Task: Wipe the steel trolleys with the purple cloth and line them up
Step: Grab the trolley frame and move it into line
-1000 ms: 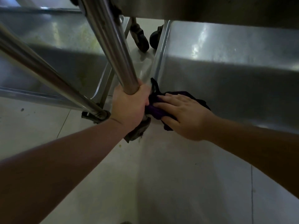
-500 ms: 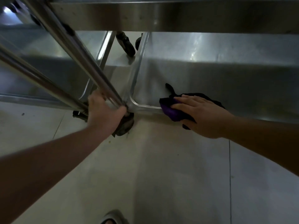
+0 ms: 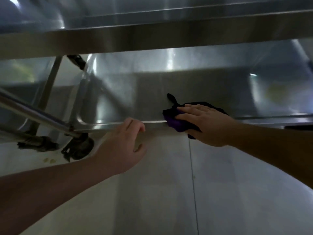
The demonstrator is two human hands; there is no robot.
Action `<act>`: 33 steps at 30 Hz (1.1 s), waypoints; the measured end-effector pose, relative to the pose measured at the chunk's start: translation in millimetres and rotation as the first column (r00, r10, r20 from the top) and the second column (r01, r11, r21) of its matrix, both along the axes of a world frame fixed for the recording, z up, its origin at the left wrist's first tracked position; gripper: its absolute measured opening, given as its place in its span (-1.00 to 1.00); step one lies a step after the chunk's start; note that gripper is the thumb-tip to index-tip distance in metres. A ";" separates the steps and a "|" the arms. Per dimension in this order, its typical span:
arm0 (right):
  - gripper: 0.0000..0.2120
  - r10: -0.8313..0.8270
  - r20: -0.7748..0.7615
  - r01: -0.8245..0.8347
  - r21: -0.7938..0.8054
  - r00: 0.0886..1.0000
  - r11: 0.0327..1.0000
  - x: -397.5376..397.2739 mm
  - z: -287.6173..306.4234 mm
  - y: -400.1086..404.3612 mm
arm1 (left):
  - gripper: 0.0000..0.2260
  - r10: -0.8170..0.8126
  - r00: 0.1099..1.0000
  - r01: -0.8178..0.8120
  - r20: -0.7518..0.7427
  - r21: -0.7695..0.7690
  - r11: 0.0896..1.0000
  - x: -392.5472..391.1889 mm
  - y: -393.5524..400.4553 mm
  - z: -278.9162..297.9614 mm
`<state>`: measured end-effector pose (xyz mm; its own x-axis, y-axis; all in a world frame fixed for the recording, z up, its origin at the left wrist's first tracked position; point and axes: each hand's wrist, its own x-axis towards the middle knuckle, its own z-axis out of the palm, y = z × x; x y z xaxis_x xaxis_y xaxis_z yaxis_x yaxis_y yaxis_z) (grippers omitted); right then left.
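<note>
I look under a steel trolley at its lower shelf (image 3: 135, 99). My right hand (image 3: 206, 124) lies flat, fingers straight, on the purple cloth (image 3: 174, 123). It presses the cloth onto the shelf's front rim, and part of the cloth hangs over the edge. My left hand (image 3: 122, 145) hovers by the same rim, left of the cloth, with fingers loosely curled and nothing in them. The trolley's slanted steel leg (image 3: 33, 114) runs down to the front left corner, apart from my left hand.
The upper shelf's edge (image 3: 152, 39) spans the top of the view, close overhead. A black caster (image 3: 79, 148) sits under the front left corner. A second steel trolley (image 3: 25, 73) stands just to the left. Pale tiled floor (image 3: 169, 192) lies below my arms.
My left hand has let go of the steel leg and moved right toward the shelf rim. My right hand has slid the purple cloth rightward along the front rim.
</note>
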<state>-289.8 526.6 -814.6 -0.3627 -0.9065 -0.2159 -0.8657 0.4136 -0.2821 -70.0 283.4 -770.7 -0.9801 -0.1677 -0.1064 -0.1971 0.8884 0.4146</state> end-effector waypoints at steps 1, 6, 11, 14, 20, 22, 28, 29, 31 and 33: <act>-0.45 -0.014 -0.001 0.014 0.000 1.000 1.000 -4.9 0.9 14.8 | -0.65 -0.049 0.999 0.049 0.009 -0.011 0.999 -8.3 9.2 1.9; -0.44 -0.074 0.006 0.074 0.030 0.997 0.997 -31.1 4.9 79.6 | -0.59 -0.242 0.970 0.243 0.019 -0.094 0.966 -41.7 50.5 -1.1; -0.43 -0.134 -0.032 0.136 0.068 0.990 0.988 -54.9 10.1 137.3 | -0.48 -0.361 0.930 0.366 0.065 -0.124 0.922 -72.0 96.7 -7.1; -0.42 -0.174 -0.054 0.179 0.093 0.983 0.979 -66.9 16.5 170.8 | -0.42 -0.394 0.918 0.395 0.040 -0.154 0.906 -89.9 124.0 -16.6; -0.32 -0.283 -0.033 0.284 0.193 0.958 0.939 -89.5 29.8 231.2 | -0.21 -0.471 0.882 0.465 0.015 -0.191 0.864 -129.2 174.8 -32.9; -0.28 -0.324 -0.030 0.323 0.211 0.946 0.923 -94.9 32.4 247.1 | -0.18 -0.503 0.864 0.495 0.025 -0.221 0.840 -143.3 191.3 -41.6; -0.25 -0.429 -0.048 0.428 0.234 0.902 0.873 -98.8 37.0 274.5 | -0.14 -0.572 0.820 0.558 0.027 -0.259 0.788 -177.0 230.9 -59.1; -0.25 -0.447 -0.042 0.444 0.229 0.894 0.866 -99.1 36.0 275.9 | -0.14 -0.584 0.812 0.568 0.025 -0.269 0.778 -181.1 232.9 -60.8; -0.31 -0.490 -0.042 0.488 0.198 0.871 0.850 -99.7 33.8 279.3 | -0.12 -0.601 0.798 0.586 0.042 -0.287 0.758 -186.9 232.9 -63.5; -0.38 -0.569 -0.046 0.568 0.159 0.821 0.808 -99.1 30.6 281.2 | -0.10 -0.610 0.790 0.597 0.059 -0.301 0.744 -189.0 229.7 -67.0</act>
<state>-388.9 807.8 -784.0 -0.8012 -0.4919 -0.3408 -0.4611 0.8704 -0.1725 -259.0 513.1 -837.7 -0.8893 0.4442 -0.1089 0.4326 0.8942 0.1152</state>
